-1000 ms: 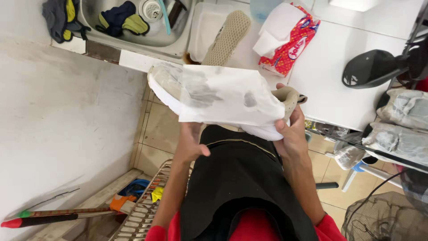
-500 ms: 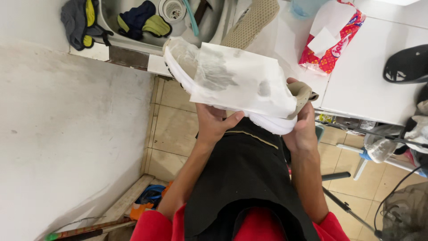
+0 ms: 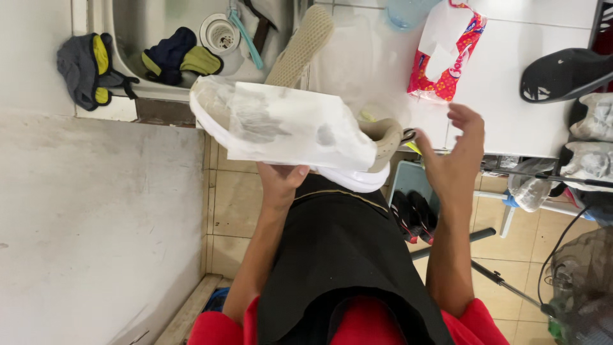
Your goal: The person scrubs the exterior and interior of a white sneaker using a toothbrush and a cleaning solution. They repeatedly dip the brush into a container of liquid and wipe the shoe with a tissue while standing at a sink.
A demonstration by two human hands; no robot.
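A beige shoe with a white sole (image 3: 357, 179) is wrapped in damp white tissue paper (image 3: 287, 124) with grey wet patches. My left hand (image 3: 281, 182) grips the shoe from below, near the middle of the sole. My right hand (image 3: 454, 153) is off the shoe, fingers spread, hovering just to the right of its heel. The shoe's toe points left toward the sink.
A steel sink (image 3: 191, 32) holds dark cloths, a brush and a strainer. A beige insole (image 3: 299, 46) leans at its edge. A red tissue pack (image 3: 447, 57) lies on the white counter (image 3: 511, 121). A black shoe (image 3: 562, 73) sits at right. Wrapped shoes (image 3: 590, 140) rest further right.
My right hand let go of the shoe's heel and opened to the right. My left hand alone now holds the wrapped shoe, which shifted slightly left.
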